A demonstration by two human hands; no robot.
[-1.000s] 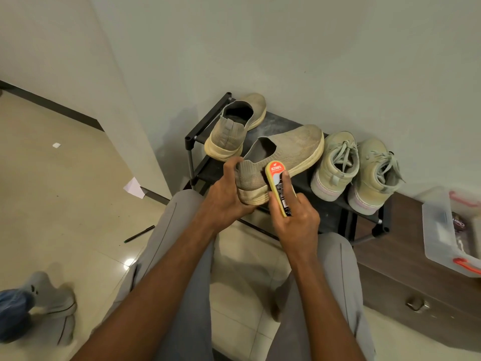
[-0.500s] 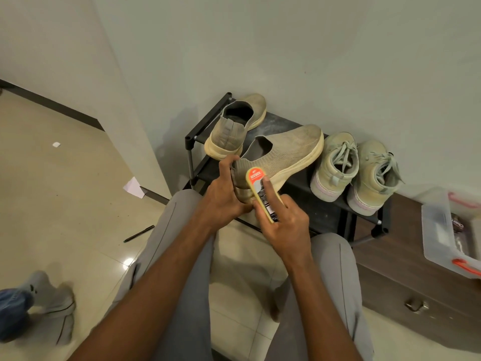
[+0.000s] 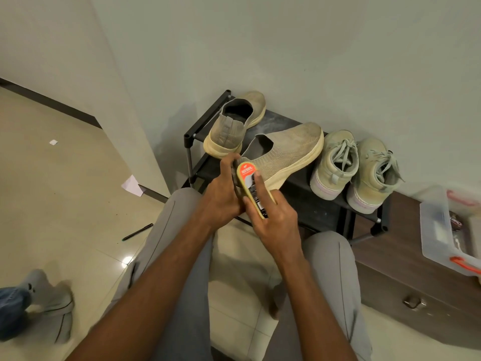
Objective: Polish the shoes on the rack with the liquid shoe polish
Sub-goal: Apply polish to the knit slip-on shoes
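Centrally, the left hand (image 3: 221,201) grips a dusty beige knit slip-on shoe (image 3: 283,155) by its heel. The right hand (image 3: 276,225) fingers (image 3: 261,183) hold a yellow, red-labelled polish bottle (image 3: 251,186) against it.

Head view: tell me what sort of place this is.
Probably the entryway or hallway of a home. A low black shoe rack stands against a plain wall with lace-up sneakers on it, the floor is glossy tile, and a wooden cabinet sits beside the rack.
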